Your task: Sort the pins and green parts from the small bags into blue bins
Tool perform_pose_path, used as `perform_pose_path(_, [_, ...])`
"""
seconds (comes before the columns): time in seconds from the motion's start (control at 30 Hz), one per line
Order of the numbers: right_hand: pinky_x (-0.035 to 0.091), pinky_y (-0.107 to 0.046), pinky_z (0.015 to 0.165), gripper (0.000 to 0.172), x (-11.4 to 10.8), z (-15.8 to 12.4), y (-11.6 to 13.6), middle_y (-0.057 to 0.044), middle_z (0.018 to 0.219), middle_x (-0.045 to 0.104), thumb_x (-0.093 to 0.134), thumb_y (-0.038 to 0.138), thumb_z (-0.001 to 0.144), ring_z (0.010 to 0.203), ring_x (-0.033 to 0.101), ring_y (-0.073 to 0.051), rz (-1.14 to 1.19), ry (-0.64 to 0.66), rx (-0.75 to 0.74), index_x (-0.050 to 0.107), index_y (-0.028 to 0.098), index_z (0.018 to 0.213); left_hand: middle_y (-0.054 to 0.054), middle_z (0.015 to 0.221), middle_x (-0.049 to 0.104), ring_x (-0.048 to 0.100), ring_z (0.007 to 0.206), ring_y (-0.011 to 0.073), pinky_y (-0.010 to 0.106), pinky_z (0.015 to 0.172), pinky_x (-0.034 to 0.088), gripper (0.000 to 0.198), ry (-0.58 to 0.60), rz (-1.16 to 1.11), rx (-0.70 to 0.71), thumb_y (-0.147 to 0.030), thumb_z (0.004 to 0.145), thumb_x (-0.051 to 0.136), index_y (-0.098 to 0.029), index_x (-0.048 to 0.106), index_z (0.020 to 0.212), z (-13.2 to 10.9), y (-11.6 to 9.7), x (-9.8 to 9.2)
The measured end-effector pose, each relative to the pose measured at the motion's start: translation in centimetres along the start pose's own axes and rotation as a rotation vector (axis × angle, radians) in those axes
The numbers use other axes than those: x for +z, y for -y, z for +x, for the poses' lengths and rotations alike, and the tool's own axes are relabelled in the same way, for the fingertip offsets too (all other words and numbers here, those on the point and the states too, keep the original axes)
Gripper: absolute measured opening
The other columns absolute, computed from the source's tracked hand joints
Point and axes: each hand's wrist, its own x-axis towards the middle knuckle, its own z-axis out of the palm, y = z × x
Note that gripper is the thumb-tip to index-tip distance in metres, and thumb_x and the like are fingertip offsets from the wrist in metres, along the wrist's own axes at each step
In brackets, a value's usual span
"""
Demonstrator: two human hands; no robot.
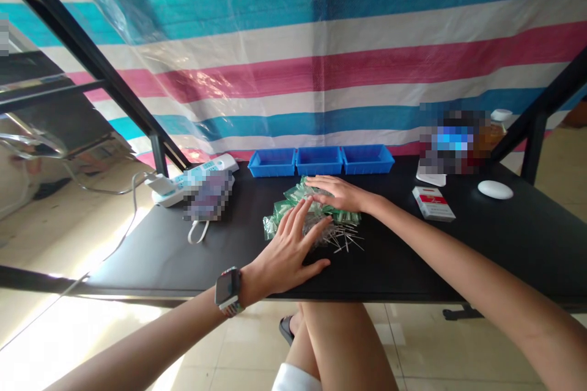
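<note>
A pile of small clear bags with green markings (270,226) lies on the black table, with loose thin metal pins (346,237) at its right front. My left hand (288,247), a watch on its wrist, rests over the front left of the pile with its fingers spread. Behind it my right hand (337,192) lies flat over the back of the pile, fingers stretched to the left. Neither hand grips anything that shows. What lies beneath the palms is hidden.
Three joined blue trays (320,162) stand behind the pile. At the left are a white power strip (199,178) and a blurred device with a cable. A cigarette pack (433,203) and a white oval object (495,190) lie at the right of the black table (174,263).
</note>
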Motion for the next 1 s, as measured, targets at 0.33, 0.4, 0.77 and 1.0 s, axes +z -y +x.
perform_pose_path(0.33, [0.052, -0.047, 0.112, 0.038, 0.4, -2.4, 1.5, -0.008, 0.13, 0.078, 0.046, 0.036, 0.109, 0.125, 0.07, -0.027, 0.068, -0.168, 0.044, 0.076, 0.024, 0.128, 0.008, 0.176, 0.032, 0.028, 0.162, 0.0406, 0.064, 0.128, 0.03, 0.051, 0.058, 0.137, 0.405, -0.044, 0.106, 0.058, -0.037, 0.054, 0.156, 2.3, 0.1, -0.5])
perform_pose_path(0.4, [0.053, -0.045, 0.112, 0.04, 0.1, -2.8, 1.6, -0.007, 0.128, 0.079, 0.044, 0.04, 0.11, 0.125, 0.071, -0.027, 0.16, -0.219, 0.075, 0.077, 0.023, 0.125, 0.005, 0.175, 0.036, 0.029, 0.162, 0.037, 0.06, 0.13, 0.028, 0.046, 0.096, 0.161, 0.456, -0.04, 0.109, 0.053, -0.035, 0.056, 0.154, 3.2, -0.2, -0.4])
perform_pose_path(0.77, [0.055, -0.046, 0.107, 0.031, -1.9, -6.1, -0.7, -0.007, 0.12, 0.081, 0.053, 0.038, 0.104, 0.117, 0.075, -0.029, 0.051, -0.452, 0.191, 0.079, 0.024, 0.113, 0.011, 0.162, 0.053, 0.047, 0.148, 0.0357, 0.054, 0.12, 0.039, 0.044, 0.05, 0.194, 0.453, -0.029, 0.109, 0.046, -0.025, 0.059, 0.151, 6.2, -0.8, 1.2])
perform_pose_path(1.0, [0.051, -0.048, 0.113, 0.024, -1.1, -5.8, -1.3, -0.01, 0.126, 0.077, 0.061, 0.03, 0.098, 0.124, 0.07, -0.029, 0.006, -0.412, 0.141, 0.079, 0.023, 0.111, 0.014, 0.148, 0.06, 0.051, 0.14, 0.038, 0.055, 0.11, 0.045, 0.046, 0.031, 0.2, 0.325, -0.025, 0.107, 0.049, -0.028, 0.059, 0.151, 8.4, -1.4, 2.2])
